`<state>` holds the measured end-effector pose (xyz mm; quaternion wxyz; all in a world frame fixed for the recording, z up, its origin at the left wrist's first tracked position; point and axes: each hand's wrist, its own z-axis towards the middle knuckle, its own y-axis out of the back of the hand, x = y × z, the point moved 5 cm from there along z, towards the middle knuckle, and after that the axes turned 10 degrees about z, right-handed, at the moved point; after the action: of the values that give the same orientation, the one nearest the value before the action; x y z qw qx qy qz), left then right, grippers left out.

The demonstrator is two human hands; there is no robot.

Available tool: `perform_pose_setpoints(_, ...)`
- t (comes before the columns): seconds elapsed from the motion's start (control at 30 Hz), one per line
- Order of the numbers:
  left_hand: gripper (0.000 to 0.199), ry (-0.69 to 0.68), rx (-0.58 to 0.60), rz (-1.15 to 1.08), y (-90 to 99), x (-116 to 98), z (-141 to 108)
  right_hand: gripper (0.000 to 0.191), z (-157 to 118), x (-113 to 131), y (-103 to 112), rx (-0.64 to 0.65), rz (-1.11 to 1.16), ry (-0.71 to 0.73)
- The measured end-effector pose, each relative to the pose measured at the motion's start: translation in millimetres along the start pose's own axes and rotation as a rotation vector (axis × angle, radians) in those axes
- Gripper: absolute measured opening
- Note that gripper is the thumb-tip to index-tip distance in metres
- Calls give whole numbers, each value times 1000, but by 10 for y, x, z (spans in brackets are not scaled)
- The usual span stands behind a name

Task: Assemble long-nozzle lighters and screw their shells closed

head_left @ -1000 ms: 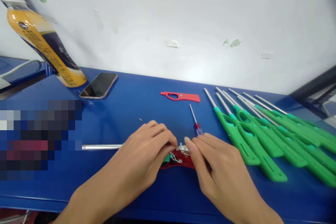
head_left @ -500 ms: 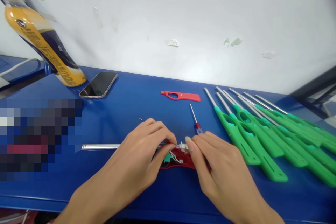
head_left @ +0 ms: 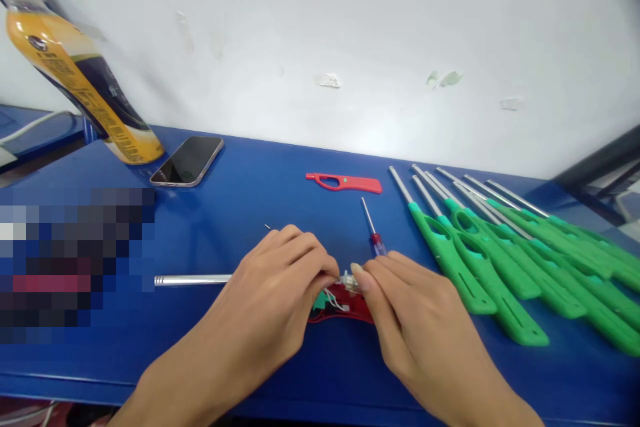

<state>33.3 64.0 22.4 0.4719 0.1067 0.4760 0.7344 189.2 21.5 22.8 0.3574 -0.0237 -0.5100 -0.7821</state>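
An opened red lighter body (head_left: 357,305) lies on the blue table, with white wires (head_left: 336,300) and a green part (head_left: 319,301) inside. Its silver tube (head_left: 193,279) sticks out to the left. My left hand (head_left: 280,287) is closed over the body, thumb and fingers pinched at a small fitting; what lies between them is hidden. Opposite it, my right hand (head_left: 417,310) pinches a small clear plastic part (head_left: 351,281) that sits above the red shell. Just behind the right hand lies a screwdriver (head_left: 375,233), its handle partly covered.
A loose red shell half (head_left: 350,184) lies further back. Several green-handled lighters (head_left: 470,260) spread across the right side. At the back left are a phone (head_left: 188,160) and a yellow bottle (head_left: 85,80). A thin metal pin (head_left: 269,227) lies behind my left hand. A white wall (head_left: 320,27) closes off the back.
My left hand's fingers have shifted slightly right and curled further over the fitting. My right hand stays almost still on the clear part.
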Motion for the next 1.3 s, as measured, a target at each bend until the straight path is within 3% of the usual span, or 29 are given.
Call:
perform_pose_setpoints(0.23, 13, 46, 3, -25, 65, 59, 46, 38, -7, -14, 39, -72, -18, -39)
perform_pose_setpoints(0.73, 21, 43, 65, 1, -1, 48, 26, 39, -12, -25, 13, -11, 35, -85)
perform_pose_setpoints(0.93, 24, 93, 92, 42, 139, 167, -63, 23, -21, -87, -24, 22, 131, -199)
perform_pose_setpoints(1.13, 14, 113, 181, 121, 255, 218, -178, 14, -76, -150, -9, 74, 250, -336)
perform_pose_setpoints(1.3, 28, 40, 202, 198, 275, 215, -145, 8, -133, -210, 32, 99, 261, -391)
